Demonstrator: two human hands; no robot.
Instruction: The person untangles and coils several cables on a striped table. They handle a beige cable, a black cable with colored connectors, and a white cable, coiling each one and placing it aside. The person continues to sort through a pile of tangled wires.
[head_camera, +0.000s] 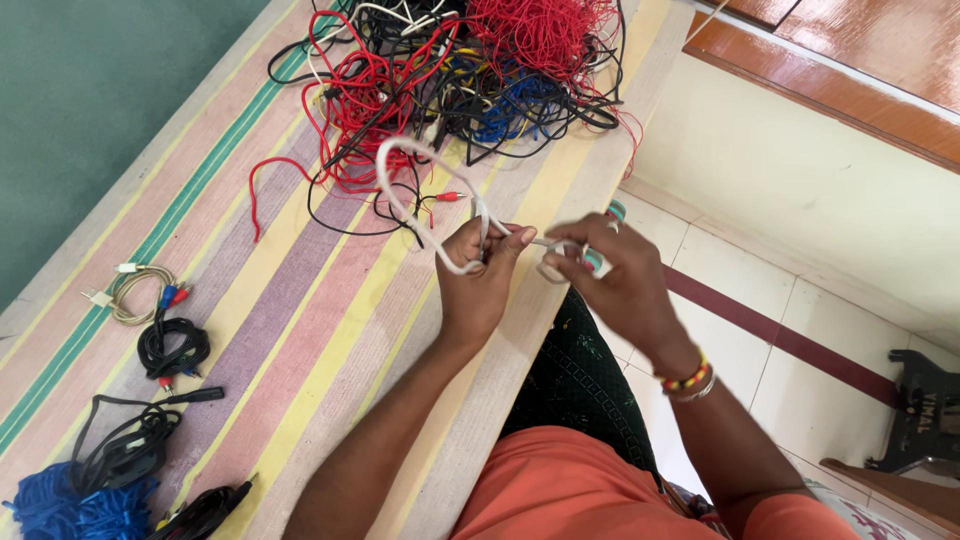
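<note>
My left hand (476, 278) grips a white cable (400, 190) that loops up toward the tangle. My right hand (610, 275) pinches the same cable's other end just to the right, fingers closed on it; the two hands are almost touching. Behind them lies a tangled heap of red, black, blue and white wires (470, 70) on the striped cloth-covered bench (300, 320). Beaded bangles sit on my right wrist.
Coiled cables lie at the left: a beige coil (140, 290), a black coil with coloured plugs (172, 345), another black bundle (125, 445) and blue wire (55, 505). Tiled floor (800, 330) lies right of the bench, with a black stand (925, 410) and wooden ledge (830, 70).
</note>
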